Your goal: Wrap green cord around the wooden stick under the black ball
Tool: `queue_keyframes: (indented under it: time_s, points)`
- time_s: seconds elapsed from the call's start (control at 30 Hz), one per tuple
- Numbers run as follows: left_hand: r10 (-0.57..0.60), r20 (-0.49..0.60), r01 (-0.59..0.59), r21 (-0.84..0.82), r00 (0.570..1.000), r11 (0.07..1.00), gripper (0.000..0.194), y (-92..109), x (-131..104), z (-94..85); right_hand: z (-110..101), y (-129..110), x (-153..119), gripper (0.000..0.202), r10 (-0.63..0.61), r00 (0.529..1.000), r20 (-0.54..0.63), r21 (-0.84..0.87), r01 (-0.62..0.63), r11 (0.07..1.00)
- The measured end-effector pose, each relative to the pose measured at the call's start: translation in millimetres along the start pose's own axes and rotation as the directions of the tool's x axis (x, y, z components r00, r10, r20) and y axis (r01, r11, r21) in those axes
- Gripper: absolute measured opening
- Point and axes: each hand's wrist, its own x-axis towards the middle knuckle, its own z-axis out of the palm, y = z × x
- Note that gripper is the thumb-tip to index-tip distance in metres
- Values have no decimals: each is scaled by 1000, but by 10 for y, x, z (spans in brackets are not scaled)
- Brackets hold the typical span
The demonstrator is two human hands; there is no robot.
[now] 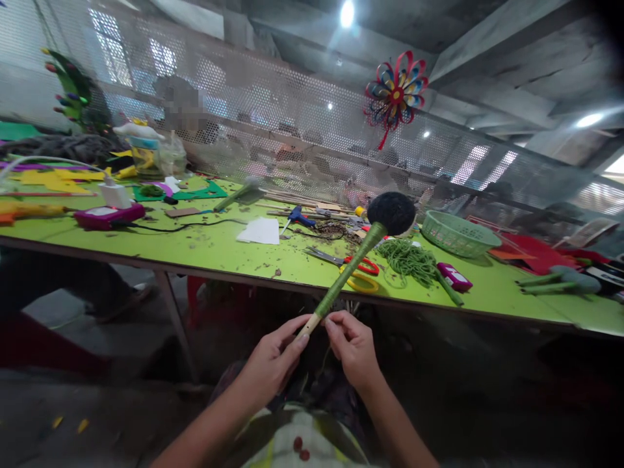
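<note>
Two hands work one stick: a rod wound in green thread, bare and pale at its lower end, topped by one dark fuzzy ball. The left hand pinches the bare end between thumb and fingers, and the right hand closes its fingers just beside it, at 3 o'clock, apparently nipping a thin green thread, though that is too fine to be sure of. From the fingers the stick rises toward 1 o'clock, its ball held in the air in front of the green tabletop. On the tabletop lie one pair of scissors with red and yellow handles, one heap of green cord, one green basket at 2 o'clock, one blue glue gun and one white sheet. One paper pinwheel hangs above.
</note>
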Motion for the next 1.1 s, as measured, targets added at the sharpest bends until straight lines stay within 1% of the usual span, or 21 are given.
queue_keyframes:
  time_s: [0.07, 0.1, 0.2, 0.3, 0.37, 0.43, 0.53, 0.57, 0.63, 0.73, 0.83, 0.97, 1.1]
  points:
    - [-49, 74, 51, -25, 996, 998, 55, -25, 36, -50, 1, -11, 5, 24, 5, 1000, 4, 13, -5, 1000]
    - [-54, 100, 58, -36, 994, 998, 54, -31, 59, -81, 2, -12, 12, 25, 6, 1000, 7, 14, -6, 1000]
    - [-25, 142, 33, -53, 989, 998, 43, -20, 125, -163, 3, 5, 37, 26, -2, 1000, 17, -3, 2, 1000]
    - [-65, 172, 78, -73, 983, 994, 37, 10, 157, -174, -3, 24, 50, 25, -1, 1000, 17, -23, 2, 1000]
    - [-102, 149, 117, -94, 984, 989, 39, 21, 160, -139, 0, 24, 50, 23, 1, 1000, 19, -40, 0, 999]
    - [-118, 112, 128, -84, 987, 988, 43, 16, 162, -96, 18, 23, 45, 22, 0, 999, 37, -56, 2, 998]
    - [-67, 72, 67, 2, 995, 998, 44, -23, 174, -70, 80, 58, 33, 24, 5, 997, 72, -54, -1, 999]
    - [-28, 48, 26, 41, 998, 999, 43, -42, 181, -78, 108, 84, 26, 25, 13, 997, 80, -42, -9, 999]
    - [13, 34, -17, 132, 999, 991, 42, -84, 197, -112, 168, 153, 6, 27, 40, 994, 99, -1, -40, 999]
    - [-4, 40, -5, 223, 999, 975, 44, -170, 219, -172, 247, 279, -30, 30, 82, 988, 129, 69, -91, 993]
    - [24, 54, -37, 268, 998, 963, 43, -304, 241, -195, 277, 387, -58, 32, 83, 989, 125, 83, -93, 992]
    - [11, 0, -11, 239, 1000, 971, 51, -499, 259, -170, 259, 449, -85, 31, 96, 987, 132, 65, -105, 992]
    - [40, -16, -35, 267, 999, 963, 48, -566, 235, -156, 259, 452, -111, 25, 121, 982, 145, 30, -127, 991]
